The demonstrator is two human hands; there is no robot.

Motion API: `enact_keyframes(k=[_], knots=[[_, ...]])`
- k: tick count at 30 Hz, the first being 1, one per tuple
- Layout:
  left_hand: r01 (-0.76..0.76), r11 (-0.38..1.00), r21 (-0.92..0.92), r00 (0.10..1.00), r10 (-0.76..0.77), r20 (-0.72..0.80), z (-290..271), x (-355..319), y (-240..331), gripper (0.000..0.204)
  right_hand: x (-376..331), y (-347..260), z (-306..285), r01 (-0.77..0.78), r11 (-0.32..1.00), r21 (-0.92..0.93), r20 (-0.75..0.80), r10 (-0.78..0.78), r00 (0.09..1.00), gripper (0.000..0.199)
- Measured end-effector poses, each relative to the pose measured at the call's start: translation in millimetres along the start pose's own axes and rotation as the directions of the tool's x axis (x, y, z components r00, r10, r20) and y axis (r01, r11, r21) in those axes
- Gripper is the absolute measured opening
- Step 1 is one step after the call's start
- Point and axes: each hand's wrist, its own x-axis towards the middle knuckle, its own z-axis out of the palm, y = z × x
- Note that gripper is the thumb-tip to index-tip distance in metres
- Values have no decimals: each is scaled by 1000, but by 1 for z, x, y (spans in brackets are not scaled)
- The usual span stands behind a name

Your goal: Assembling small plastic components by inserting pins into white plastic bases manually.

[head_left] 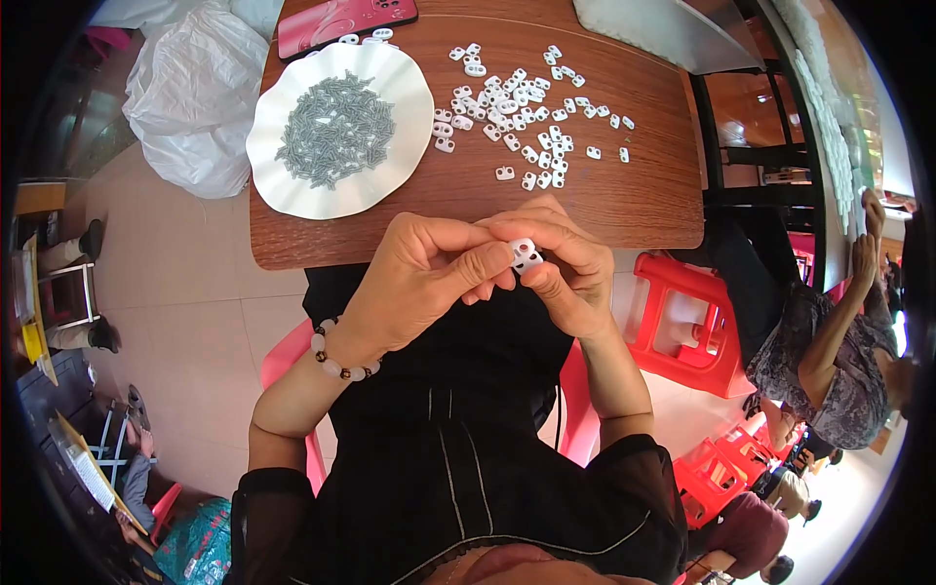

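Note:
My left hand (419, 278) and my right hand (565, 268) meet just in front of the table's near edge, both pinching one small white plastic clip (525, 255) between thumbs and fingertips. A beaded bracelet (336, 359) sits on my left wrist. On the wooden table (604, 195) a scatter of several white plastic clips (522, 112) lies at the middle right. To its left a white paper plate (390, 166) holds a heap of small grey springs (333, 129).
A red phone (341, 21) lies at the table's far edge. A white plastic bag (190, 97) sits on the floor at left. Red plastic stools (682, 322) stand at right, where another person (829, 361) bends over. More people sit at lower left.

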Motion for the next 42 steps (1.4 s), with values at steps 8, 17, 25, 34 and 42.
enact_keyframes(k=[8,17,25,34,42], knots=[[8,996,94,1000,-7,-12,2,-1,8,21,0,1,-1,4,1000,29,37,-5,999,41],[16,993,118,1000,-13,-21,3,-2,10,20,-1,4,-1,43,999,1,30,-43,999,40],[65,996,66,998,-64,-21,3,-2,7,19,-1,5,3,68,996,-53,-12,-69,998,35],[52,998,-47,998,-50,35,0,0,-1,22,-1,7,3,81,995,-65,-38,-83,996,36],[106,962,-252,993,-90,75,1,-1,-5,25,-2,8,6,105,989,-104,-97,-116,989,39]])
